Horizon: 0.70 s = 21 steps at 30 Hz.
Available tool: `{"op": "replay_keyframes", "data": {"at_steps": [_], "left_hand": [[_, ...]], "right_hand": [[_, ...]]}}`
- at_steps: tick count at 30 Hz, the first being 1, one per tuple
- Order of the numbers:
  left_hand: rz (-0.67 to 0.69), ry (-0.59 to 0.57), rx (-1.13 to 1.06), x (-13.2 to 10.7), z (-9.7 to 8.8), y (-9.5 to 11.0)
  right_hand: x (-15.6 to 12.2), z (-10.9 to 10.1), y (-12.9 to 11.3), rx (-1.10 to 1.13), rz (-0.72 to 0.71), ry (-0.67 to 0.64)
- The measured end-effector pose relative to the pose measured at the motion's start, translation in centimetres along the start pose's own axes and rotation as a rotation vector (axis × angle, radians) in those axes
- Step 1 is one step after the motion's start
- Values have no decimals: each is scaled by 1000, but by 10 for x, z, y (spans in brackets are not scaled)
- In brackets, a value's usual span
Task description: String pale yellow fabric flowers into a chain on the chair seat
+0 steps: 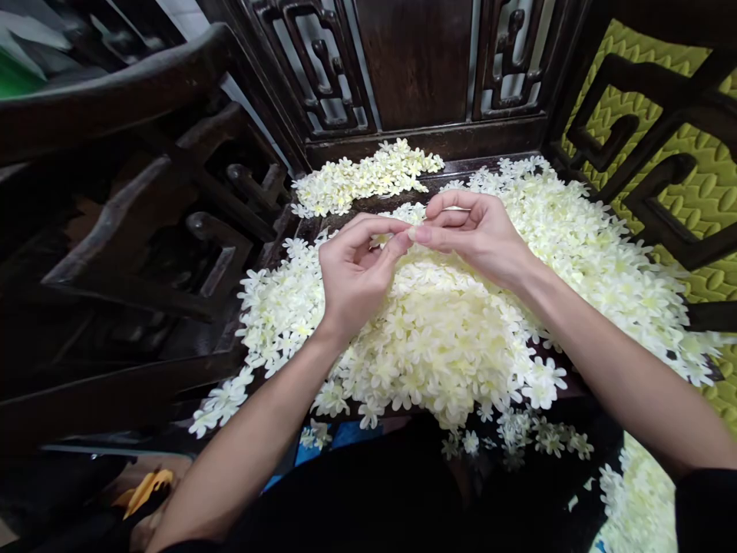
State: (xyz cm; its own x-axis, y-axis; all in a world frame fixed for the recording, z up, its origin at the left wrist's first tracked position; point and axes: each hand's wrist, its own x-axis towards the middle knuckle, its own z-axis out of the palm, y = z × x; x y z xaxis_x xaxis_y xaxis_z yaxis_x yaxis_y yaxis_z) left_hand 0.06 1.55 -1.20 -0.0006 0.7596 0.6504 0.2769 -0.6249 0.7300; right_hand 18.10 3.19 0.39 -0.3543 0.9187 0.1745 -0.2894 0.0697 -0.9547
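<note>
My left hand (358,265) and my right hand (477,233) meet fingertip to fingertip above a large heap of artificial white flowers (437,330). Between the pinched thumbs and forefingers is a small pale flower piece (411,233), mostly covered by the fingertips. The other fingers of my right hand curl loosely inward. Beneath both hands the flowers are pale yellow at the middle, with several petals each, piled loosely on a dark wooden seat.
Carved dark wooden armrests stand left (196,223) and right (656,184), with a wooden backrest (411,65) behind. A separate flower pile (368,180) lies near the backrest. More flowers (639,491) sit lower right. Yellow-green quilted material (702,207) shows through the right armrest.
</note>
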Motion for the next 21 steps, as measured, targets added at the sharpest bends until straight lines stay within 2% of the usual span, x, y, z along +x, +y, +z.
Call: {"op": "replay_keyframes", "data": {"at_steps": [10,21], "left_hand": [[67,-5,-25,4,-1,-10],[24,-44,-30,1,2,-15]], "right_hand": [[3,0,3,-65,-10,36],[4,-1,5,-72,14,69]]}}
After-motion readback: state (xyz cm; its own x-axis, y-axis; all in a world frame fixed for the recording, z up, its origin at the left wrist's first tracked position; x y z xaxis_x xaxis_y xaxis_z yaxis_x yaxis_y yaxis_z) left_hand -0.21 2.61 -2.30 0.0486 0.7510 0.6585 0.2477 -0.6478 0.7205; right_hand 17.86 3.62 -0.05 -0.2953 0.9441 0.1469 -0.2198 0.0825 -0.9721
